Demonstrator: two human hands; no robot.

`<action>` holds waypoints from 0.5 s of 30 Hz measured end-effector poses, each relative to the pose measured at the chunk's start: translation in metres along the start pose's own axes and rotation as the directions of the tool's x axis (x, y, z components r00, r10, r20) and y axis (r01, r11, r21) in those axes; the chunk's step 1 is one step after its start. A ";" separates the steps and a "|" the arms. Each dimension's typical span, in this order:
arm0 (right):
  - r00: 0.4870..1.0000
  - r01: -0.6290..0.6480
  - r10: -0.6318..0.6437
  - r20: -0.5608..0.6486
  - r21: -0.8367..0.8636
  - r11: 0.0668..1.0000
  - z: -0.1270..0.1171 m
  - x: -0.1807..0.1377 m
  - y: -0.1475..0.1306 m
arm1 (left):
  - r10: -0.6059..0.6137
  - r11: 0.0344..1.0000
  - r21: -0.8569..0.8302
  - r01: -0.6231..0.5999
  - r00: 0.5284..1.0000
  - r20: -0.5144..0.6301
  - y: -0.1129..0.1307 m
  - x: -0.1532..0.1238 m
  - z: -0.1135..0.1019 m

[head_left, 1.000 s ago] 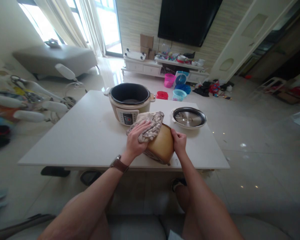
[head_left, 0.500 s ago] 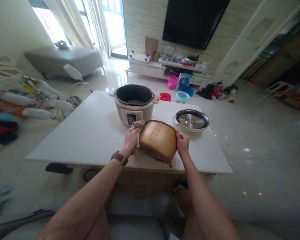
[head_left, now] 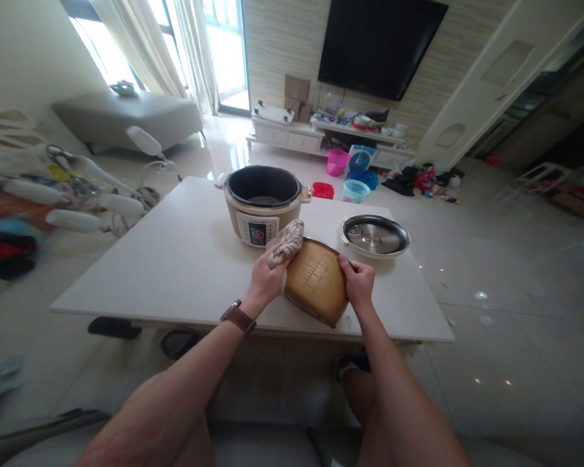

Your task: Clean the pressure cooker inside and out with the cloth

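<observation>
A gold-coloured inner pot with level marks on its side is tilted over the near part of the white table. My right hand grips its right rim, the thumb on the outer side. In my left hand is a bunched, patterned cloth, which lies against the pot's left side and rim. Behind them stands the cooker body, open at the top, with a control panel on its front. The round lid lies on the table to the right, its metal inner face up.
Beyond the table stand a red basin, a light blue basket and a pink basket on the floor. A low cabinet holds assorted items under a wall-mounted television. A lamp with white shades is at the left.
My left hand has moved up and right with the cloth, onto the pot's upper left side. The pot has tilted further and shifted slightly right, and its base is now mostly out of sight.
</observation>
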State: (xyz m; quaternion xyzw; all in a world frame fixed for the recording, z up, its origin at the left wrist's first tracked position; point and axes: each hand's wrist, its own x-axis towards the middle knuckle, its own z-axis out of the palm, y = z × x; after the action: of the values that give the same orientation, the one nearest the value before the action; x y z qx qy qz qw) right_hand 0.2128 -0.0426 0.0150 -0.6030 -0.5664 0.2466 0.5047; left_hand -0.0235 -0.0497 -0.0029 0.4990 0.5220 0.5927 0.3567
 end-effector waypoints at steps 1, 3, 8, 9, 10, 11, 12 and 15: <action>1.000 0.013 -0.013 -0.005 0.012 1.000 0.000 0.000 0.002 | -0.098 0.995 -0.038 0.097 0.995 -0.028 -0.004 0.004 -0.001; 0.999 0.033 -0.033 -0.007 0.036 0.999 -0.001 0.000 0.006 | -0.299 0.951 -0.106 0.290 0.951 -0.082 -0.013 0.012 -0.004; 0.999 0.036 -0.039 0.027 0.079 0.996 0.001 0.002 0.011 | -0.493 0.864 -0.195 0.465 0.860 -0.134 -0.018 0.015 -0.007; 0.999 0.034 -0.037 0.031 0.081 0.996 0.002 0.002 0.011 | -0.445 0.887 -0.199 0.417 0.887 -0.127 -0.014 0.013 -0.007; 0.999 0.032 -0.035 0.034 0.082 0.996 0.003 0.002 0.011 | -0.372 0.918 -0.193 0.346 0.920 -0.120 -0.010 0.010 -0.007; 0.999 0.031 -0.034 0.036 0.082 0.996 0.004 0.002 0.012 | -0.279 0.950 -0.175 0.257 0.953 -0.115 -0.005 0.007 -0.006; 0.999 0.030 -0.033 0.037 0.081 0.996 0.005 0.002 0.012 | -0.169 0.978 -0.144 0.154 0.980 -0.102 0.001 0.004 -0.006; 0.999 0.027 -0.030 0.038 0.077 0.997 0.007 0.000 0.015 | 0.157 0.987 -0.019 -0.157 0.987 0.044 0.017 -0.004 -0.008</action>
State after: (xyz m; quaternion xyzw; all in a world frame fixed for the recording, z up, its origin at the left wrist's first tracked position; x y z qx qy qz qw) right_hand 0.2131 -0.0376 -0.0006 -0.5702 -0.5748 0.2727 0.5197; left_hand -0.0284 -0.0592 0.0133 0.5491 0.4680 0.6116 0.3246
